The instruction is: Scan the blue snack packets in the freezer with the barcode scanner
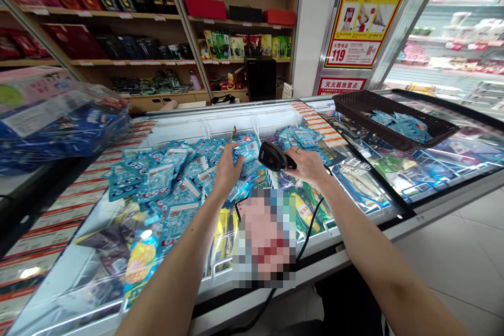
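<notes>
My left hand (pixel 227 167) is closed on a small blue packet (pixel 248 148) with a white label, held above a pile of similar packets. A black handheld barcode scanner (pixel 271 156) is gripped in my right hand (pixel 309 165). Its head points left toward the packet, close to it but apart. From the scanner a black cord (pixel 313 220) runs down over the front edge. Many blue packets (pixel 169 168) lie heaped on the freezer's glass top, left of my left hand. A smaller heap of blue packets (pixel 301 137) lies beyond my right hand.
The chest freezer (pixel 354 252) shows bagged goods and wire dividers under glass. A brown plastic basket (pixel 437 122) with a few blue packets stands at right. Near my forearms lies a partly blurred phone (pixel 262 231). Plastic-wrapped boxes (pixel 59 115) sit at left; stocked shelves (pixel 240 18) stand behind.
</notes>
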The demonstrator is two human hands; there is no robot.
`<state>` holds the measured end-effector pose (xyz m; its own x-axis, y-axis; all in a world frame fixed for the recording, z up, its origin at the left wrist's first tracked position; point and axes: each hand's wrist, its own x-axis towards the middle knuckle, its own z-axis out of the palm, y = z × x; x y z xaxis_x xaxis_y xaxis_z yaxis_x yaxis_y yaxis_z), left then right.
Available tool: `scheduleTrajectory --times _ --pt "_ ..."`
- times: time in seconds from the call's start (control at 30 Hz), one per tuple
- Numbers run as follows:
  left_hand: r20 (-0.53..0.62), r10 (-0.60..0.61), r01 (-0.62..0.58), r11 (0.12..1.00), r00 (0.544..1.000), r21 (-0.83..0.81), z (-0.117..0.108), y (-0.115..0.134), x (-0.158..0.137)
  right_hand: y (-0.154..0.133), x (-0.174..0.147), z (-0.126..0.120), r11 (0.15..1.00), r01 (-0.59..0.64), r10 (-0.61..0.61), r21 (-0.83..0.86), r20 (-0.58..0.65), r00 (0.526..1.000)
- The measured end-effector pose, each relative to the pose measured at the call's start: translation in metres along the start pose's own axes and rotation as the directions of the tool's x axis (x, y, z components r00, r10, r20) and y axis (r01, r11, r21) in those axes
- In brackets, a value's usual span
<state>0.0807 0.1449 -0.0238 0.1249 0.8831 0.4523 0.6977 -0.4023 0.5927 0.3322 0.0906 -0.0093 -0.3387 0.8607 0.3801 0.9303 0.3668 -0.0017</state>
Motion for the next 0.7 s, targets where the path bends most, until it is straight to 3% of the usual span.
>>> scheduleTrajectory --times 0.4,0.57,0.7 --pt "0.016 -0.008 0.008 1.0 1.0 0.015 0.0 0.002 -0.002 0.001 -0.001 0.001 1.0 0.006 -0.006 -0.007 -0.031 1.0" --pt "-0.063 0.023 -0.017 0.995 0.998 0.095 -0.005 0.008 -0.001 0.004 -0.001 0.0 0.997 -0.072 0.07 -0.022 -0.056 0.996" --pt "-0.129 -0.012 0.038 0.979 0.992 0.2 -0.018 0.008 0.004 0.006 -0.001 -0.002 0.994 -0.105 0.103 -0.028 -0.084 0.991"
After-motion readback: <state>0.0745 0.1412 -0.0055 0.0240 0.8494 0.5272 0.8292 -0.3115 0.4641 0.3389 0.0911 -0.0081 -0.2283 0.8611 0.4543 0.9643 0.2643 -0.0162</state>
